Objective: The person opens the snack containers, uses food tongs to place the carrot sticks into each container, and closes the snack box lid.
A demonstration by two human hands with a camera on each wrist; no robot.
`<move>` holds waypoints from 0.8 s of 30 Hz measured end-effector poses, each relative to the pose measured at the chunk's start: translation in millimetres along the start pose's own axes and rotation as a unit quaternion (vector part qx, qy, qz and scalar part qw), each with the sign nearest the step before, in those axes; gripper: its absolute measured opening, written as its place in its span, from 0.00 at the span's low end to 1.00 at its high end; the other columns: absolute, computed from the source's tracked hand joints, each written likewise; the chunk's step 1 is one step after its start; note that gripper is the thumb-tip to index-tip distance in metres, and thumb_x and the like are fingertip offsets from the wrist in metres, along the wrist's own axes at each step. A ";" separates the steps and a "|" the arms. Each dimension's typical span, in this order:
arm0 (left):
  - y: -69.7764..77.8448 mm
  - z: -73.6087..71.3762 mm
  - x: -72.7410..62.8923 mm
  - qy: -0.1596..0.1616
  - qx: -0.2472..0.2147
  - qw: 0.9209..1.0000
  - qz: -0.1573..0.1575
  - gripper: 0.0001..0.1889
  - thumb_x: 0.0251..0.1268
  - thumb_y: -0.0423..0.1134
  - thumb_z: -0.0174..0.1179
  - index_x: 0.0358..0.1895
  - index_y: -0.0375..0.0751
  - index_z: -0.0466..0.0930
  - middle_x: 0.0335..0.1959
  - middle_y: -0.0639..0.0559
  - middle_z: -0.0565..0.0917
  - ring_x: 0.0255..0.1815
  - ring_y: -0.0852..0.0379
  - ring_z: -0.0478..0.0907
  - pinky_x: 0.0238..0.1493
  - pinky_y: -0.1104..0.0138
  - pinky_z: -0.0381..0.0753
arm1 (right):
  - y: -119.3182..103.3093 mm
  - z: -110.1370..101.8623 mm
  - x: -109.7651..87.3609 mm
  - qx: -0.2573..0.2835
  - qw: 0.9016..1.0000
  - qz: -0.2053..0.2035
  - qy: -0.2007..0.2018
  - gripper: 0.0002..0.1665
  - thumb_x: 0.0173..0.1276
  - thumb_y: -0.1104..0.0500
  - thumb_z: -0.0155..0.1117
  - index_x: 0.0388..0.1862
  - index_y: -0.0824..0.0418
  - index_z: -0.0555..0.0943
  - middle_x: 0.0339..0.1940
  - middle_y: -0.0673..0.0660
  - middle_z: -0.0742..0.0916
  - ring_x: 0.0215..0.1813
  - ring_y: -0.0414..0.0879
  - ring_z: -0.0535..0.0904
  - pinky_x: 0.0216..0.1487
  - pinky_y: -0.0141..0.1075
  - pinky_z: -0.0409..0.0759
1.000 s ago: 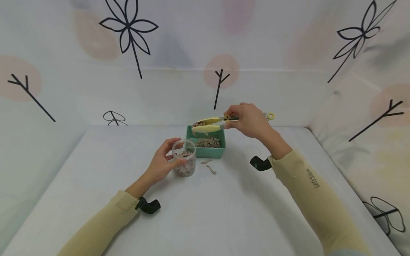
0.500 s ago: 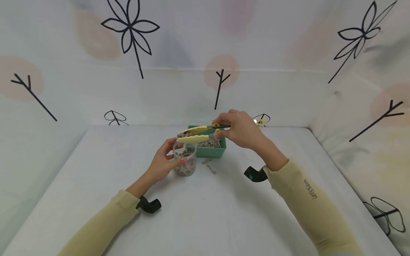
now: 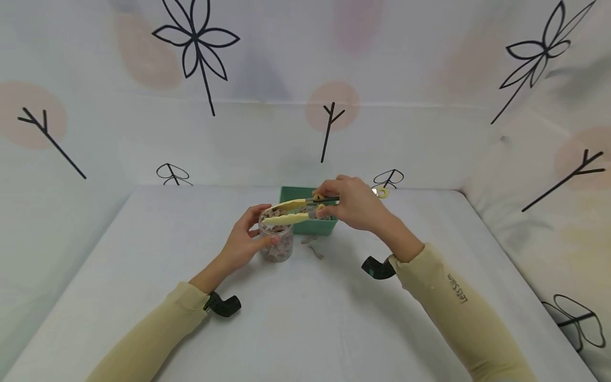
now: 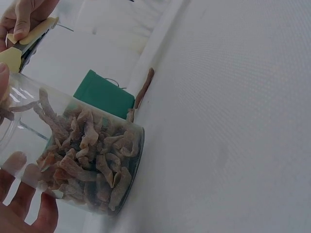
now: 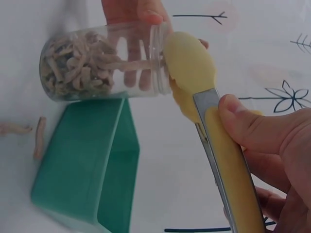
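Note:
My left hand (image 3: pixel 244 240) grips a clear plastic jar (image 3: pixel 278 249) from its left side, fingers curled round the wall. Through the wall of the jar (image 4: pixel 92 160) show many brownish-grey dried root-like pieces (image 5: pixel 77 65), filling the lower part. My right hand (image 3: pixel 353 207) holds a pair of yellow-tipped metal tongs (image 5: pixel 206 109) by the handles. The tong heads (image 3: pixel 286 218) lie right at the jar's open mouth, with some pieces between them. Behind and right of the jar stands a green rectangular box (image 3: pixel 312 228) with more pieces inside, partly hidden by the right hand and tongs.
Two loose dried pieces (image 3: pixel 315 252) lie on the white tabletop (image 3: pixel 305 318) in front of the green box. A patterned cloth (image 3: pixel 267 143) hangs behind the table. Dark wrist cameras (image 3: pixel 223 305) jut out from both wrists.
My right hand has brought the tongs, loaded with pieces, left and down from above the green box to the jar's mouth. The left hand and jar have stayed in place.

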State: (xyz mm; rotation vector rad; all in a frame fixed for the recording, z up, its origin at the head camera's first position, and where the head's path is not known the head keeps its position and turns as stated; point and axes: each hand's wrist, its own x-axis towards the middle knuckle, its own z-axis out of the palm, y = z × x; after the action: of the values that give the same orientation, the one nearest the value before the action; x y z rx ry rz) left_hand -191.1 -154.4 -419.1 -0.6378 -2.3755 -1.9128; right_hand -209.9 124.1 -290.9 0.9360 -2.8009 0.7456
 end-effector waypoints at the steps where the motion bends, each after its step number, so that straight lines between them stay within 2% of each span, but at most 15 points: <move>1: -0.3 0.0 0.1 0.000 0.000 1.000 0.001 0.38 0.60 0.33 0.72 0.72 0.40 0.63 0.66 0.46 0.72 0.68 0.48 0.68 0.63 0.46 0.72 | 0.5 0.1 -0.1 0.002 1.000 0.001 -0.002 0.25 0.53 0.53 0.81 0.50 0.58 0.86 0.47 0.53 0.89 0.48 0.48 0.78 0.56 0.49 0.73; 7: -0.2 -0.3 -0.2 0.000 0.003 1.000 0.002 0.38 0.60 0.34 0.72 0.72 0.42 0.63 0.66 0.47 0.72 0.67 0.48 0.68 0.63 0.45 0.72 | 3.5 1.1 0.0 0.002 1.000 0.006 -0.008 0.26 0.55 0.52 0.81 0.51 0.57 0.85 0.48 0.53 0.89 0.48 0.48 0.78 0.56 0.49 0.73; 10: -0.4 -0.5 -0.3 0.000 0.007 1.000 0.003 0.38 0.59 0.34 0.72 0.72 0.45 0.64 0.66 0.47 0.72 0.67 0.48 0.69 0.62 0.45 0.72 | 4.3 1.0 0.5 0.002 1.000 0.014 -0.009 0.26 0.55 0.51 0.80 0.52 0.57 0.85 0.48 0.52 0.89 0.47 0.47 0.77 0.53 0.47 0.73; 18: -0.1 0.4 -0.3 0.001 0.013 1.000 -0.006 0.38 0.59 0.34 0.72 0.72 0.45 0.63 0.65 0.47 0.72 0.67 0.48 0.68 0.63 0.45 0.72 | 6.1 -0.3 -0.6 0.000 0.999 0.029 -0.013 0.28 0.55 0.49 0.80 0.53 0.56 0.85 0.49 0.52 0.89 0.46 0.46 0.77 0.47 0.45 0.75; 24: 0.2 1.0 0.2 0.005 0.011 1.000 -0.023 0.39 0.60 0.32 0.71 0.73 0.43 0.61 0.68 0.43 0.70 0.70 0.44 0.66 0.64 0.44 0.70 | 10.2 -5.2 -4.0 0.008 0.999 0.033 -0.011 0.31 0.54 0.49 0.81 0.56 0.57 0.83 0.52 0.54 0.88 0.50 0.48 0.76 0.61 0.50 0.69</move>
State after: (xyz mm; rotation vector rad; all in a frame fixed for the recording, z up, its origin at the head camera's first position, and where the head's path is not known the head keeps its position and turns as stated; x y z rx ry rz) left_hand -191.0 -153.3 -419.1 -0.5765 -2.4215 -1.9005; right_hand -213.0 135.8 -291.6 0.8639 -2.8613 0.7728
